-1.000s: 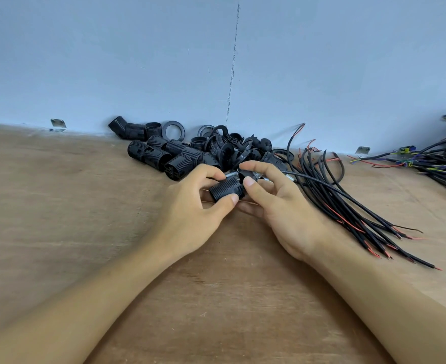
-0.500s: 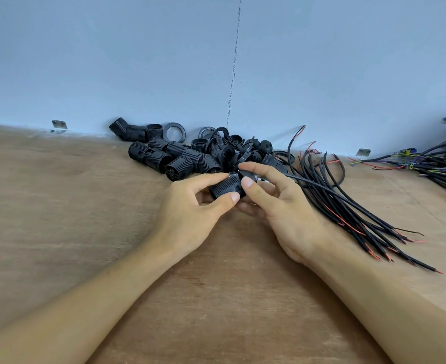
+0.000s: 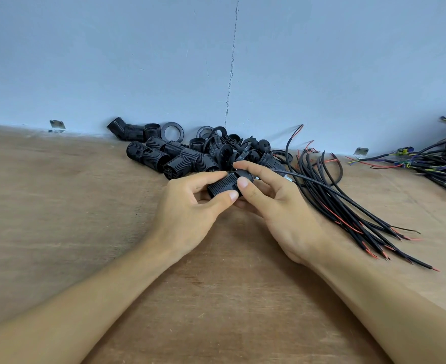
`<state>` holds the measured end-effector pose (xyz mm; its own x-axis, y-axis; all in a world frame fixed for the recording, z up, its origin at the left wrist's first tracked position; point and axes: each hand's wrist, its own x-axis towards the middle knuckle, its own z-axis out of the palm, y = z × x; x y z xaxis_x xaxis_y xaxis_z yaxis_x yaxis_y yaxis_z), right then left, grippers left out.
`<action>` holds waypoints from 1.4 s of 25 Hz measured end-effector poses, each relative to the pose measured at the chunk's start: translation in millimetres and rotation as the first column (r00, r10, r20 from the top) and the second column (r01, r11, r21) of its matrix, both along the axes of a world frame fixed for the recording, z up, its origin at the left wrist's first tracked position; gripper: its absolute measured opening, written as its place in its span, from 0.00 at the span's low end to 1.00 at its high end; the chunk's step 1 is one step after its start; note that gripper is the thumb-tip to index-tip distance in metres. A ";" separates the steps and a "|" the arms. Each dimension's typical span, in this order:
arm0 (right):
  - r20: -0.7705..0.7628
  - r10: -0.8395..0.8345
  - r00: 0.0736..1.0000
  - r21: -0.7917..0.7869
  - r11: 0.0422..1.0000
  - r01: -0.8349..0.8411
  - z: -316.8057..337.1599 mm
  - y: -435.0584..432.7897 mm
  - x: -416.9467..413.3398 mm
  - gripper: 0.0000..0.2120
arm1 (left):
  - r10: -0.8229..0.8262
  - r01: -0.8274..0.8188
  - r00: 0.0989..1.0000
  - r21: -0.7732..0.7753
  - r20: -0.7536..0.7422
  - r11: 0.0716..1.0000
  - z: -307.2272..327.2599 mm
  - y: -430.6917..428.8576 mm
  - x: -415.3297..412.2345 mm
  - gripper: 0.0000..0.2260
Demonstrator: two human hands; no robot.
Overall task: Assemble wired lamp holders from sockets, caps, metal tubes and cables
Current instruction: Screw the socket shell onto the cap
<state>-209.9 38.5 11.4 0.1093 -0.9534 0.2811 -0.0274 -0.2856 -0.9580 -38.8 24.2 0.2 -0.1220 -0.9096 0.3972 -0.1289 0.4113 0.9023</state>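
Note:
A black ribbed lamp socket [image 3: 220, 186] lies sideways between both hands, just above the wooden table [image 3: 59, 219]. My left hand [image 3: 187, 208] grips its ribbed body with thumb and forefinger. My right hand [image 3: 277, 203] pinches the smooth black cap [image 3: 244, 173] at the socket's right end. A short metal tube [image 3: 286, 177] sticks out of the cap to the right, and a black cable [image 3: 348, 198] runs on from it over the table. The joint between cap and socket is partly hidden by my fingers.
A heap of black sockets, caps and rings [image 3: 190, 151] lies against the blue wall behind my hands. A fan of black and red cables [image 3: 361, 214] spreads to the right. A second bundle of coloured wires [image 3: 437, 164] sits at the far right edge.
Both hands stay on the socket and cap. My right thumb and fingers have shifted slightly around the cap. The view has dipped a little.

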 end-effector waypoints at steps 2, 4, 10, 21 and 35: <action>-0.015 -0.003 1.000 0.003 1.000 0.003 -0.1 0.2 0.5 0.13 | -0.011 0.011 1.000 0.007 0.002 1.000 -0.1 -0.2 -0.8 0.13; -0.028 -0.012 1.000 0.002 1.000 0.012 -0.7 -0.3 1.7 0.13 | -0.011 0.012 1.000 0.016 -0.015 1.000 0.5 0.2 -1.8 0.13; -0.128 -0.066 0.990 -0.029 0.998 0.063 -3.5 0.8 2.6 0.14 | -0.015 0.014 1.000 -0.004 -0.009 1.000 2.4 1.5 -3.1 0.12; -0.459 -0.166 0.873 -0.120 0.985 0.125 0.4 9.2 10.4 0.38 | 0.014 0.045 0.979 0.281 -0.203 0.959 6.8 -4.3 -11.2 0.09; -0.632 -0.307 0.711 -0.256 0.949 0.183 -0.9 8.5 14.5 0.21 | 0.048 0.055 0.965 0.380 -0.257 0.923 5.9 3.4 -23.5 0.06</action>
